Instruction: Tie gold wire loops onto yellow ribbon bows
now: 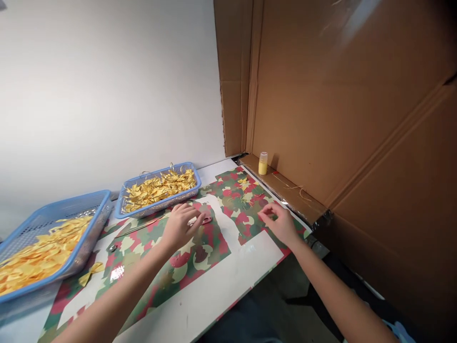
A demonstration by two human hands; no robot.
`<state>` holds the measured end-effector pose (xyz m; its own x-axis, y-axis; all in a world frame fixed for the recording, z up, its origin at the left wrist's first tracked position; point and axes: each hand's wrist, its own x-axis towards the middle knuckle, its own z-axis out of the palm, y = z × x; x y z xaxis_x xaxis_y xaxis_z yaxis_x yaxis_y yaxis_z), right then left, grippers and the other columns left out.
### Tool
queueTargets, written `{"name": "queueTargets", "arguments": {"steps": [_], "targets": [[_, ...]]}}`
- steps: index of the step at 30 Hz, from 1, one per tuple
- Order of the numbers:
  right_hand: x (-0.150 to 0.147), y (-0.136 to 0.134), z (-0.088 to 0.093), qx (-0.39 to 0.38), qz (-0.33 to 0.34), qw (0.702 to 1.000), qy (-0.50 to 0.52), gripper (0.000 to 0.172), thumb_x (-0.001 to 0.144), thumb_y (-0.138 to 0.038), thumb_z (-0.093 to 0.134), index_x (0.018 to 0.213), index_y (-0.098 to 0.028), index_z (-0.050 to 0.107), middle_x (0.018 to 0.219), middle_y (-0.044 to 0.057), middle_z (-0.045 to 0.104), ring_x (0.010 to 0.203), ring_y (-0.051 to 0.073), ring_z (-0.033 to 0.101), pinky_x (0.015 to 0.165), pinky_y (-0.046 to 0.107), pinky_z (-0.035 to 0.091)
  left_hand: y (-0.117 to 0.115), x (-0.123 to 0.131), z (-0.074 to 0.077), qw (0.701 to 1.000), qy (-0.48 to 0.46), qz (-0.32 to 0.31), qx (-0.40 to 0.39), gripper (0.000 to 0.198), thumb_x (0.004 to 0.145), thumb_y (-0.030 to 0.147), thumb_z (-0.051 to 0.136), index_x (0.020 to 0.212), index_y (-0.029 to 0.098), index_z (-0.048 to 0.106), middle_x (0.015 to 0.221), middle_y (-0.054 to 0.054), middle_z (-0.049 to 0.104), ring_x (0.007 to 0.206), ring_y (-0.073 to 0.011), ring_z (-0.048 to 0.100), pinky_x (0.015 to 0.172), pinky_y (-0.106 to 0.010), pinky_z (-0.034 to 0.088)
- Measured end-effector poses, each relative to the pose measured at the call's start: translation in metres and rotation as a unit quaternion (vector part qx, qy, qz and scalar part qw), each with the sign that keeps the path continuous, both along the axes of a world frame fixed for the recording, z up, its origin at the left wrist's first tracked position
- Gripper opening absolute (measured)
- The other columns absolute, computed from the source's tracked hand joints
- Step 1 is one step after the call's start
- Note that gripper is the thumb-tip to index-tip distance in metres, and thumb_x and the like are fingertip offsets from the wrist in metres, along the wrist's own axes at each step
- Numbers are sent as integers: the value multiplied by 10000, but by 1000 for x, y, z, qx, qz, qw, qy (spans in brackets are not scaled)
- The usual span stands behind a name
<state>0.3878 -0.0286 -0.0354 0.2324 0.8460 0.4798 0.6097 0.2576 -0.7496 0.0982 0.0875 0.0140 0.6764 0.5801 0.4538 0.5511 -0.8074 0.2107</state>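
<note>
My left hand (183, 223) is over the camouflage-patterned table cover, its fingers loosely bent and the thumb apart. Just beyond its thumb lies a small pinkish piece (207, 218) with holes, partly covered by the hand. Long thin strands (144, 225) stretch across the cover to the left of this hand. My right hand (278, 221) hovers at the table's right side, thumb and forefinger drawn together in a pinch; what lies between them is too small to see. Past its fingertips are loose yellow threads (247, 199) and a small yellow bow (243, 181).
Two blue baskets stand along the left wall: one basket (107, 196) holds yellow bows, the other (198, 183) bows with ties. A single bow (91, 273) lies in front. A jar (263, 164) with yellow contents stands on a cardboard ledge (303, 202) by the cardboard wall (321, 105).
</note>
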Motion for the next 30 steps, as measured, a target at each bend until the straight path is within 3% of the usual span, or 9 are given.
{"name": "queueTargets", "arguments": {"steps": [4,9,13,17,21,23,26,28,30], "targets": [[-58,19,-1,52,130,982,-129,132,845,-140,533,741,-198,591,761,30,710,730,161,657,675,262,484,-33,-51,-17,999,-32,11,8,196,910,257,538,758,204,648,767,-33,712,747,-200,594,726,-325,429],[-133,59,-5,117,284,906,-293,198,810,-106,563,630,-187,560,678,25,683,674,152,604,631,272,399,-48,-91,-34,997,-44,53,19,164,897,239,556,762,208,645,816,-24,725,754,-190,616,717,-318,446],[-167,73,-11,139,316,865,-365,217,855,-136,557,642,-173,582,698,34,691,665,158,573,646,299,372,-52,-107,-38,994,-63,84,14,182,897,247,552,747,210,648,819,-24,729,754,-192,623,731,-329,449],[-170,70,-11,129,298,864,-385,197,921,-282,552,803,-196,684,783,25,726,744,159,598,725,305,402,-56,-113,-41,991,-89,96,6,185,902,235,543,746,204,637,823,-22,722,762,-189,616,748,-333,443],[-117,86,22,85,190,906,-368,186,898,-342,565,949,-246,716,989,39,735,939,191,610,881,345,424,-62,-114,-41,990,-103,94,-4,180,905,219,536,739,202,605,819,-18,709,763,-184,596,738,-325,430],[-71,108,49,46,61,936,-343,238,908,-281,510,1020,-192,701,1122,116,692,1053,262,572,957,441,394,-64,-114,-39,988,-109,108,-13,213,906,227,522,699,202,561,741,-8,673,715,-178,569,702,-313,421],[-5,142,83,-41,-164,943,-287,407,876,-293,538,1217,-78,599,1438,269,416,1289,445,365,996,654,266,-66,-113,-36,980,-128,152,-18,324,921,229,460,601,201,416,557,15,508,582,-161,474,604,-288,380],[25,156,97,-119,-250,928,-248,466,825,-308,613,1203,-37,589,1402,334,407,1294,512,338,954,712,262,-67,-112,-36,974,-144,172,-14,346,928,229,436,594,207,349,517,32,418,526,-151,415,565,-278,357],[41,161,104,-174,-264,924,-213,414,791,-314,654,1100,-39,625,1217,337,553,1179,486,479,895,666,365,-68,-112,-37,971,-156,181,-10,317,917,251,469,624,212,354,523,47,400,503,-141,395,562,-276,363]]}}
